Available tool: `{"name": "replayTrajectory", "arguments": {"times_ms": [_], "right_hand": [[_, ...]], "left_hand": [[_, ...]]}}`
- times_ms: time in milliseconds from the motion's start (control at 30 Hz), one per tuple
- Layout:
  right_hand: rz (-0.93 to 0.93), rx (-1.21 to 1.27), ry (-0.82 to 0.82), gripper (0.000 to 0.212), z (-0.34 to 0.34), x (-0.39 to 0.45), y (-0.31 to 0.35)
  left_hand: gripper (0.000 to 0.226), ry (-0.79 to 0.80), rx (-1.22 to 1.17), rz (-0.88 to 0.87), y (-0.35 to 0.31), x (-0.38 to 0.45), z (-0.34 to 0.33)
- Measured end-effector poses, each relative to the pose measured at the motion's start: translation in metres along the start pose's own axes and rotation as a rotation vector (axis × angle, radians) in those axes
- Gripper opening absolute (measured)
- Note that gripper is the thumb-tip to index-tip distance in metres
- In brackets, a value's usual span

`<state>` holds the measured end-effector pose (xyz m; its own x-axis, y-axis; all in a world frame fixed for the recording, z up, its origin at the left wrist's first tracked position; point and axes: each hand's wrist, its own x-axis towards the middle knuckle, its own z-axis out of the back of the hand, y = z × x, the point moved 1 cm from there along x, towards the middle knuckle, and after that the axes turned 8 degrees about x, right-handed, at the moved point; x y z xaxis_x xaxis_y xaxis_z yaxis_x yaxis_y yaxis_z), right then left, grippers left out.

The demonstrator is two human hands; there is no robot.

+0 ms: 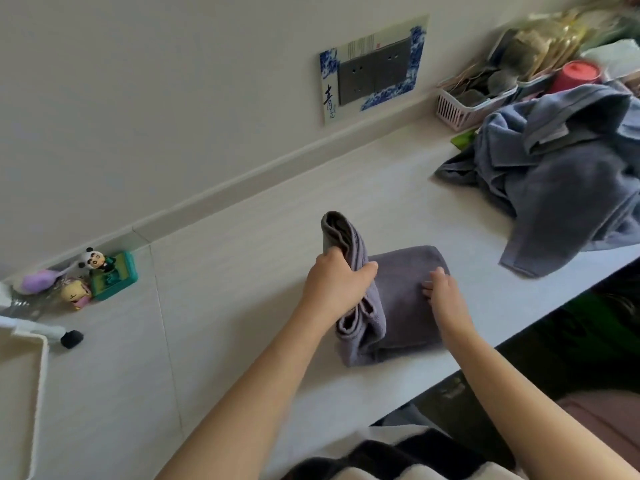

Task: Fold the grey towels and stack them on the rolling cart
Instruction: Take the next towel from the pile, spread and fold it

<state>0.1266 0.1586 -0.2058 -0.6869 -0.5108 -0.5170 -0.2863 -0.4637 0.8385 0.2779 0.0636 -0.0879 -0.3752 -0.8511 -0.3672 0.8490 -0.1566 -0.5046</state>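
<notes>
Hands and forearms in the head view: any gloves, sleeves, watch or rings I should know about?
None visible. The left hand and right hand are bare, with no gloves, rings or wristbands showing, and both forearms are uncovered all the way to the bottom of the frame. The only clothing in view is a black-and-white garment at the bottom edge.

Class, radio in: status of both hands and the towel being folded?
Left hand grips towel edge, lifted. Right hand presses towel flat. Unfolded pile waits right, apart.
</notes>
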Motion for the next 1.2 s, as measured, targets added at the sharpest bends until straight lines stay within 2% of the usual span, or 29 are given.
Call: {"name": "replayTrajectory", "arguments": {"times_ms": [67, 233, 367, 467, 567, 633, 700, 733, 800, 900, 1033, 1167, 1200], "right_hand": [[-0.147, 0.129, 0.078, 0.057, 0.015, 0.015, 0.003], [-0.242, 0.319, 0.361, 0.074, 0.042, 0.014, 0.018], [-0.245, 0.405, 0.307, 0.066, 0.056, 0.010, 0.014], [-0.158, 0.258, 0.242, 0.056, 0.063, 0.013, 0.016], [0.047, -0.156, 0.250, 0.036, 0.067, 0.015, 0.024], [0.160, -0.391, 0.277, 0.039, 0.061, 0.015, 0.023], [0.267, -0.641, 0.254, 0.042, 0.053, 0.017, 0.016], [0.308, -0.743, 0.239, 0.042, 0.049, 0.018, 0.009], [0.314, -0.806, 0.208, 0.034, 0.046, 0.021, 0.005], [0.246, -0.718, 0.229, 0.032, 0.047, 0.023, 0.005], [0.174, -0.636, 0.279, 0.037, 0.059, 0.030, 0.010], [0.162, -0.542, 0.321, 0.027, 0.064, 0.036, 0.011], [0.165, -0.554, 0.317, 0.035, 0.064, 0.037, 0.008]], "left_hand": [[0.052, 0.031, 0.041, -0.061, -0.022, 0.005, -0.015], [0.051, 0.090, 0.105, -0.118, -0.064, 0.024, -0.068], [0.046, 0.149, 0.115, -0.114, -0.074, 0.033, -0.112], [0.026, 0.155, -0.057, -0.106, -0.065, 0.042, -0.129], [0.027, 0.091, -0.288, -0.161, -0.054, 0.040, -0.126], [0.035, -0.134, -0.180, -0.321, -0.039, 0.035, -0.119], [0.046, -0.417, 0.182, -0.432, -0.017, 0.035, -0.118], [0.050, -0.443, 0.333, -0.426, -0.008, 0.037, -0.122], [0.055, -0.356, 0.497, -0.391, 0.003, 0.038, -0.129], [0.058, -0.239, 0.602, -0.351, 0.001, 0.042, -0.139], [0.061, -0.186, 0.641, -0.303, -0.010, 0.044, -0.152], [0.066, -0.165, 0.642, -0.254, -0.010, 0.049, -0.167], [0.066, -0.141, 0.633, -0.245, -0.013, 0.051, -0.166]]}}
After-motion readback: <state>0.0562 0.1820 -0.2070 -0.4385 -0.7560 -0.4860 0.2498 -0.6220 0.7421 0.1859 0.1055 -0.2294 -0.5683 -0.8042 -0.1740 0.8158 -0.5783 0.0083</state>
